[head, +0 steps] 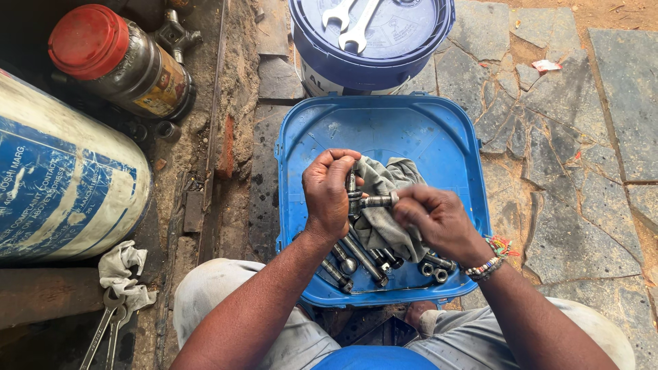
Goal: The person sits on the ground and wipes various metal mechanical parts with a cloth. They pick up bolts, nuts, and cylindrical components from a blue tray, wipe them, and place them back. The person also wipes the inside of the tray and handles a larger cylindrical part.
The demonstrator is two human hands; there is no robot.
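The left hand (327, 195) is curled shut around a greasy metal fitting (355, 199), a cross-shaped piece whose upright stub rises just inside the fingers and whose side arm sticks out toward the other hand. The right hand (433, 218) has its grip pinched closed on a grey rag (384, 205), pressing the cloth against the end of that side arm, so both hands meet at the fitting. The rag drapes down and away beneath the right grip, bunched up behind the fitting as well.

Directly under both grips sits a blue plastic tray (425, 130) (it looks like a cut container with raised walls). Below the left grip, on the tray floor, lie several long bolts (360, 260), dark with oil, and just beneath the right wrist are a few sockets (435, 270). That wrist wears a beaded bracelet (483, 267).

Beyond the hands, past the tray's far wall, stands a blue bucket (356, 68) with two spanners (353, 24) resting on its lid. Well off to the left of the left grip are a red-lidded jar (116, 58), a large blue-and-white cylinder (62, 185) lying on its side, a crumpled white cloth (123, 270) and two more wrenches (106, 329) on the ground. The floor to the right of the right grip is irregular stone paving (582, 137).
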